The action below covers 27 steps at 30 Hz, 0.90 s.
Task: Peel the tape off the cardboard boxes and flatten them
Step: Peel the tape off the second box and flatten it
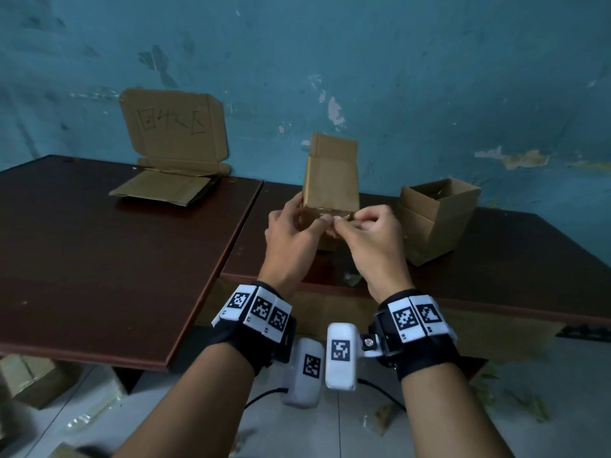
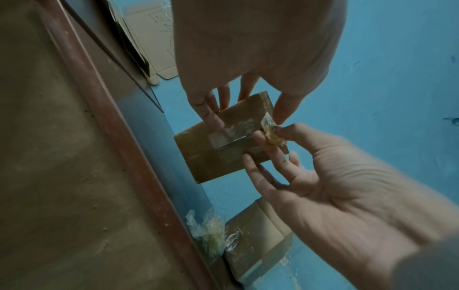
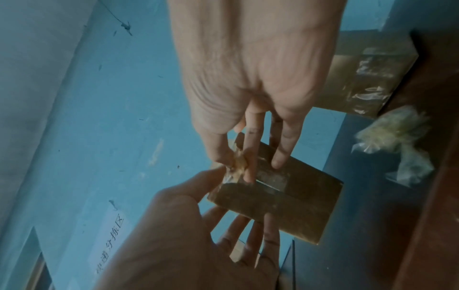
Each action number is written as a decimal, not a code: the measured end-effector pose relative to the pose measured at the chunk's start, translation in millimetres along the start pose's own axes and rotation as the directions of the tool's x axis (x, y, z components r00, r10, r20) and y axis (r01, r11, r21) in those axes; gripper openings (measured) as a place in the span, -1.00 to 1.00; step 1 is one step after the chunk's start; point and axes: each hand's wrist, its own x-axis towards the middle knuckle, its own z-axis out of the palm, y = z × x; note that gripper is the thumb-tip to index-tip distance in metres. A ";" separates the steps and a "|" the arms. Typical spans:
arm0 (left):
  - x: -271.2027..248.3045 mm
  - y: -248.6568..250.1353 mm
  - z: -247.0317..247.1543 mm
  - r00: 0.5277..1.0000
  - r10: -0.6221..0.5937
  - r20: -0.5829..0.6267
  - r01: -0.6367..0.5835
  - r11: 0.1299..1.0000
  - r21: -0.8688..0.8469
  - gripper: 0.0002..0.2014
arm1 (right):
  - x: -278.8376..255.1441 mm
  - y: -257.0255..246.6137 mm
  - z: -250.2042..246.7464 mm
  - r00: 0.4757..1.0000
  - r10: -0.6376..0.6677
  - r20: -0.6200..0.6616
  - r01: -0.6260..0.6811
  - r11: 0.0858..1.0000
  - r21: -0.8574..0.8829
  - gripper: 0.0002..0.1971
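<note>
A small brown cardboard box [image 1: 330, 190] is held upright above the dark table [image 1: 515, 259], its top flaps open. My left hand [image 1: 307, 216] grips its lower left side, fingers behind and thumb in front. My right hand [image 1: 344, 224] pinches a crumpled end of clear tape [image 2: 272, 135] at the box's bottom edge. In the left wrist view the box [image 2: 218, 157] shows a tape strip [image 2: 231, 135] still stuck over the bottom seam. The right wrist view shows my right hand [image 3: 236, 162] pinching the tape [image 3: 239, 165] beside the box [image 3: 285, 206].
An open cardboard box [image 1: 439, 223] stands right of my hands. Flattened cardboard [image 1: 165, 190] lies at the back left under a leaning cardboard sign [image 1: 175, 127]. A wad of peeled tape [image 2: 208, 231] sits at the table's front edge. More boxes [image 1: 29, 378] are on the floor.
</note>
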 end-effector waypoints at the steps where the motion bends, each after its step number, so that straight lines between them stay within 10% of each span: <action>1: -0.3 -0.8 -0.3 1.000 0.010 -0.014 -0.010 1.000 0.003 -0.17 | -0.2 -1.9 -0.7 1.000 0.017 0.014 -0.018 0.999 0.048 -0.66; 8: -3.4 0.1 1.0 0.993 0.077 -0.088 -0.075 0.997 0.027 -0.53 | 5.0 -6.4 -1.8 0.999 0.035 0.003 -0.035 0.993 0.114 -0.56; 27: -16.8 -0.2 12.6 0.983 0.177 -0.048 -0.167 0.972 0.163 -0.49 | 6.1 -16.7 -12.7 0.973 0.180 -0.147 -0.166 0.981 0.100 -0.56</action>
